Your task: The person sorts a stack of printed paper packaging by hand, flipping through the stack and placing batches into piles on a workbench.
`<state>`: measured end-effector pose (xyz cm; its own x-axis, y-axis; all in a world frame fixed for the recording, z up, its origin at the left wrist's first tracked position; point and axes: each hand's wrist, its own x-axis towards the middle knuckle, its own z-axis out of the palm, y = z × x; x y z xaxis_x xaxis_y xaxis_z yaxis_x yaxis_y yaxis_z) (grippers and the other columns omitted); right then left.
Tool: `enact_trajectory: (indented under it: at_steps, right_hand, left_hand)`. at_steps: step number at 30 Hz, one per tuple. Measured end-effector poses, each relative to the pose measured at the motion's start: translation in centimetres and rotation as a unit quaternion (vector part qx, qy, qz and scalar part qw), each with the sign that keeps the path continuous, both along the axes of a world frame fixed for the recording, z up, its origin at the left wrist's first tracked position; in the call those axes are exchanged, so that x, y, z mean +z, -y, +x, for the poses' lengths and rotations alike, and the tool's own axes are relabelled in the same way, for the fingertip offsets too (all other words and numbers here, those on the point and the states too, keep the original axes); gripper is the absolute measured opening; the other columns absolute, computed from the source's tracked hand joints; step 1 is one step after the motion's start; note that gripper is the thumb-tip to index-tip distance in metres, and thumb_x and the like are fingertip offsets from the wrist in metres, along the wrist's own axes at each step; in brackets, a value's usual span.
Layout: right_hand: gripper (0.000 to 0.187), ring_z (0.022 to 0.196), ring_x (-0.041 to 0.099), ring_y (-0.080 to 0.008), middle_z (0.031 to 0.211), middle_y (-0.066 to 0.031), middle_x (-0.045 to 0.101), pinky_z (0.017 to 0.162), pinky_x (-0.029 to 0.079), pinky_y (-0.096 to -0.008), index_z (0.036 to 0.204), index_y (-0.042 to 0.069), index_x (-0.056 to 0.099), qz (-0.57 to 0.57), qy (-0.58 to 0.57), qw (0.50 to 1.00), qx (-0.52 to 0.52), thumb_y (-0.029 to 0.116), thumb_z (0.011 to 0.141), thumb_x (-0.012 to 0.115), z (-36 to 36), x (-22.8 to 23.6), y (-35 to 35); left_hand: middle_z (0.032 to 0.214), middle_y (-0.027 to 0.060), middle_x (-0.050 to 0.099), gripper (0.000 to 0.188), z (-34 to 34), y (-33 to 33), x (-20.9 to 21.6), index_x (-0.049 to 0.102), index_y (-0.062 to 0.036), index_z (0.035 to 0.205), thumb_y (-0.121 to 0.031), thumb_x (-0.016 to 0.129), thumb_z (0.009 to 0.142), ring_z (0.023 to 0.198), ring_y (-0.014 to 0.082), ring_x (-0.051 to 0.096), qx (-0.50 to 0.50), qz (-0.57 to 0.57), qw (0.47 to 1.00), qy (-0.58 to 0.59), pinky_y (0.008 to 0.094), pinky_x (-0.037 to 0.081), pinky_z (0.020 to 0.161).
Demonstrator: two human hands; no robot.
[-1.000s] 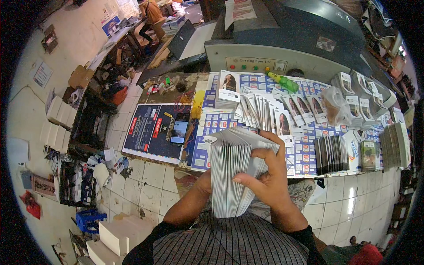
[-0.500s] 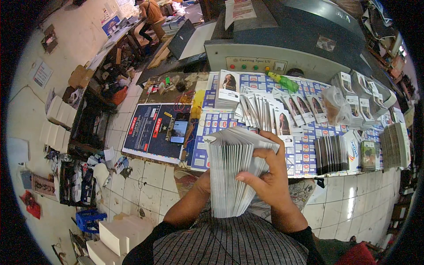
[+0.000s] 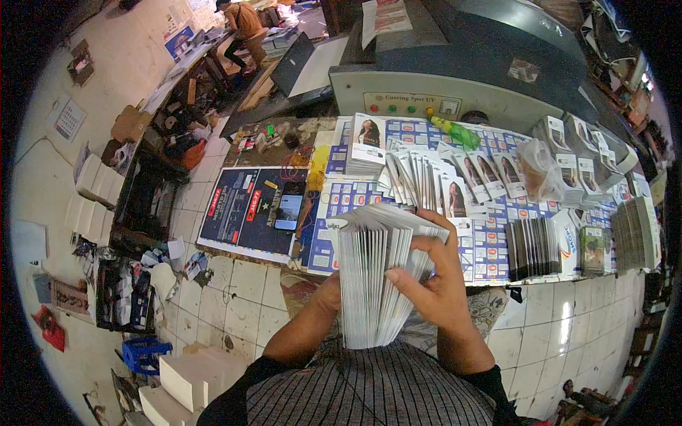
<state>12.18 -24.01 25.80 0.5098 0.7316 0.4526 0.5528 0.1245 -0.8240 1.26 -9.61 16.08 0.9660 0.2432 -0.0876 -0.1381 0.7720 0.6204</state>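
Cards fill my view: a thick stack of white printed cards (image 3: 376, 280) stands on edge in front of my chest, fanned open along its top and held above the near edge of the work table (image 3: 490, 270). I have my right hand (image 3: 435, 284) wrapped around the stack's right side, fingers (image 3: 412, 284) curled across the card edges and thumb up near the top corner. My left hand (image 3: 328, 291) sits behind the stack's left side, mostly hidden, so I cannot tell how its fingers lie, though it touches the stack. Beyond the stack, the table is covered with blue printed sheets, rows of portrait cards (image 3: 433, 184) leaning in a line, and a dark bundle (image 3: 533, 245) to the right. A phone (image 3: 289, 209) lies on a dark poster (image 3: 245, 213) at left, and a grey machine (image 3: 462, 78) stands behind.
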Motion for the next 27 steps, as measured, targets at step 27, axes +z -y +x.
enact_trajectory:
  at_steps: [27]
  right_hand:
    - [0.046,0.131,0.033,-0.0478,0.138,-0.0219,0.045,0.107,0.027,-0.0572,0.091,0.004,0.067,-0.005,0.146,0.987,-0.072,0.041,0.069,0.083,-0.7,0.7,-0.1]
  left_hand:
    - [0.148,0.0109,0.041,0.071,0.6,-0.1,1.3,0.029,-0.0069,0.149,-0.027,0.065,0.092,0.131,0.0227,0.045,-0.027,0.010,0.995,0.095,0.0389,0.038,0.111]
